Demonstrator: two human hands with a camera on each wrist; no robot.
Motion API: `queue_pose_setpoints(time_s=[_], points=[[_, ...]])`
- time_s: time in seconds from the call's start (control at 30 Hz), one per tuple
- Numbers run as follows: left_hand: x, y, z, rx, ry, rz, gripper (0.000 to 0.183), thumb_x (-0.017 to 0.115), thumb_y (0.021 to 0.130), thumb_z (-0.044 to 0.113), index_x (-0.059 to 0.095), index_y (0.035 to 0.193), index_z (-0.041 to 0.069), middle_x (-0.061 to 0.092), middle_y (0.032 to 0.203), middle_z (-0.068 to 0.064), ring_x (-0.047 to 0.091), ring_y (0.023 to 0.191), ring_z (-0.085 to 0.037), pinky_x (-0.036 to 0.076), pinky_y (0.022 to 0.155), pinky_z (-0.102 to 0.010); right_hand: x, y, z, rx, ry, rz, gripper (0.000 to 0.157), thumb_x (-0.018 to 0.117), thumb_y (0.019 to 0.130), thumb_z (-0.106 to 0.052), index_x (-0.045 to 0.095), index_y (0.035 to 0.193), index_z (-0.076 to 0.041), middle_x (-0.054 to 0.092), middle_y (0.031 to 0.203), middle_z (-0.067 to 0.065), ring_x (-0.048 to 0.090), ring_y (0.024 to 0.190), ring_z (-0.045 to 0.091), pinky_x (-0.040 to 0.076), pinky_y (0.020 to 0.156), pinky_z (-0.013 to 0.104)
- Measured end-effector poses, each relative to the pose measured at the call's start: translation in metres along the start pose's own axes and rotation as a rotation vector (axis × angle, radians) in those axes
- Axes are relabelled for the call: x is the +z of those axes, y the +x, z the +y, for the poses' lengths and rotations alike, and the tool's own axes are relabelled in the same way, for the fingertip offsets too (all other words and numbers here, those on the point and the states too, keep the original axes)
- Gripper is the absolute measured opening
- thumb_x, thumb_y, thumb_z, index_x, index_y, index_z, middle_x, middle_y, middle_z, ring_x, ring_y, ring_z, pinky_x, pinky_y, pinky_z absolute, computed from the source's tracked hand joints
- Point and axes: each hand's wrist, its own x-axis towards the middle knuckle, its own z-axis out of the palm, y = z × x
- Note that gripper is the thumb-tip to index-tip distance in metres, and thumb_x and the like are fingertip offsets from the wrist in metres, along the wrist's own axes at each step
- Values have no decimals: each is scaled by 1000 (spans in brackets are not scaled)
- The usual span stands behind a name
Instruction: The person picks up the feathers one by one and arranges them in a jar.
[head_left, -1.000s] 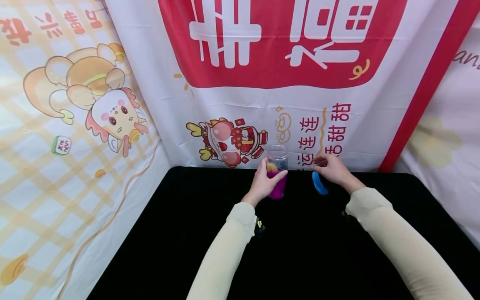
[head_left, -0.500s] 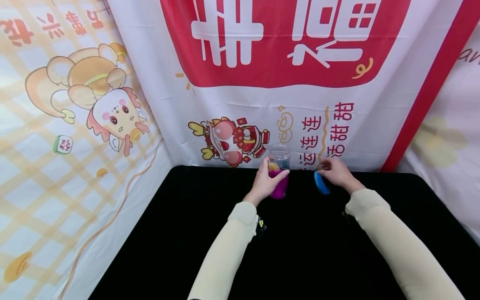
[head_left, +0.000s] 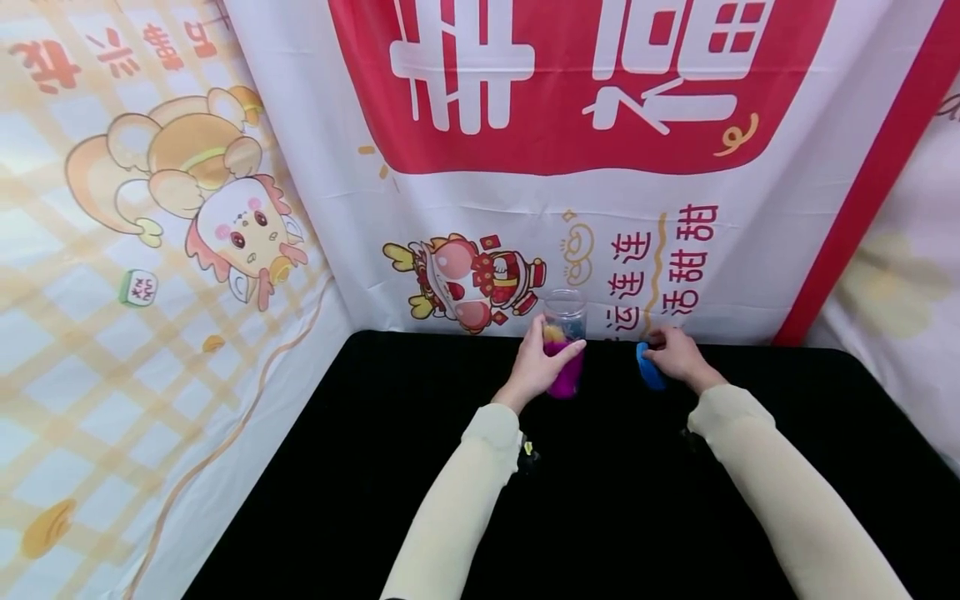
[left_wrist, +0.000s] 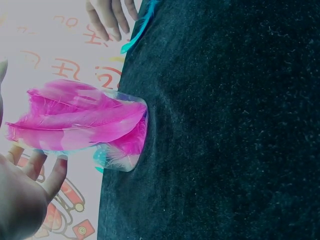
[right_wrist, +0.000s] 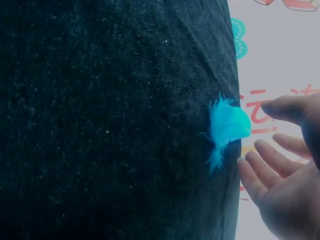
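My left hand (head_left: 531, 367) grips a clear jar (head_left: 565, 305) that stands upright near the far edge of the table. Inside it are pink-purple feathers (left_wrist: 90, 120), along with some yellow and blue ones. In the left wrist view the fingers lie along the jar's side. A curved blue feather (right_wrist: 231, 126) lies on the tabletop at the far edge, to the right of the jar. My right hand (right_wrist: 285, 182) is right beside this feather, thumb and fingers spread apart around its near end with nothing between them.
The black cloth-covered table (head_left: 600, 500) spans the foreground. Directly behind its far edge hangs a white and red printed banner (head_left: 480, 200). Another printed sheet (head_left: 172, 333) hangs along the left side, and a pale one on the right.
My right hand has come down toward the blue feather, its fingers now at the feather's upper end. The left hand keeps its hold on the jar. The head view has shifted slightly.
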Motion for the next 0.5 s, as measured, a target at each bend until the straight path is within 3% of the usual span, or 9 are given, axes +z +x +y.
queue_pose_setpoints(time_s=[0.2, 0.5], points=[[0, 0, 1, 7, 13, 3, 73, 73, 90, 57, 39, 146, 25, 52, 138, -2, 54, 126, -17, 44, 109, -38, 2, 2, 6, 60, 19, -24, 56, 66, 96, -13, 45, 138, 17, 56, 131, 38, 51, 125, 52, 39, 108, 60], [-1, -2, 3, 3, 4, -5, 71, 74, 90, 56, 40, 145, 24, 52, 140, -3, 54, 127, -19, 44, 109, -40, 13, 5, 17, 71, 1, 11, 58, 71, 91, -12, 48, 134, 19, 61, 124, 34, 54, 120, 49, 42, 105, 58]])
